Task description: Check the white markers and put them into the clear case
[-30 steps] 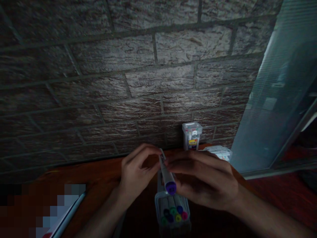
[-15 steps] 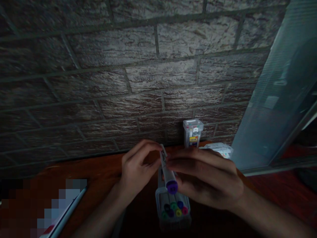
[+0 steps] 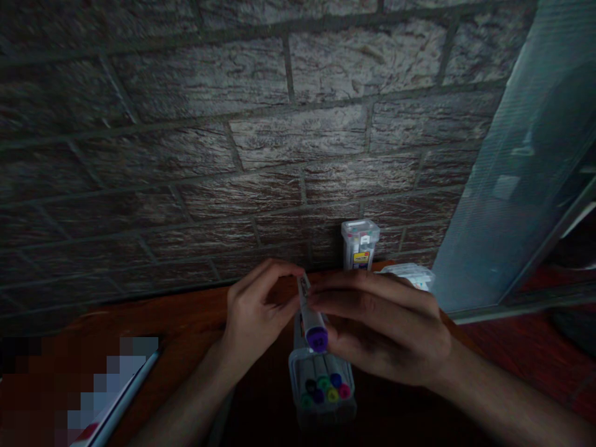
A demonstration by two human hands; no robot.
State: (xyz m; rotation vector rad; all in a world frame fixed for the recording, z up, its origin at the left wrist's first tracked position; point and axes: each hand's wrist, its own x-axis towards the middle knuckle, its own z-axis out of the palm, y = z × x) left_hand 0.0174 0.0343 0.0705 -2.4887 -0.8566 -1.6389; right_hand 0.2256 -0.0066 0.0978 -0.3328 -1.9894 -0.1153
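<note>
Both hands hold one purple-capped marker (image 3: 313, 316) above a reddish wooden table (image 3: 186, 323). My left hand (image 3: 256, 313) pinches its far end with fingertips. My right hand (image 3: 386, 326) wraps its fingers around the barrel, purple cap end pointing towards me. Right below the marker lies a clear plastic case (image 3: 321, 388) with several markers in it, their coloured caps facing me.
A brick-patterned wall stands close behind the table. A small clear upright marker box (image 3: 360, 244) stands against it, with another clear case (image 3: 412, 275) lying beside it. A frosted glass panel (image 3: 516, 174) rises at right. A pen (image 3: 125, 394) lies at lower left by a blurred patch.
The hands and marker have stayed together almost unmoved; the view has drifted slightly, and the marker sits a little higher in the picture.
</note>
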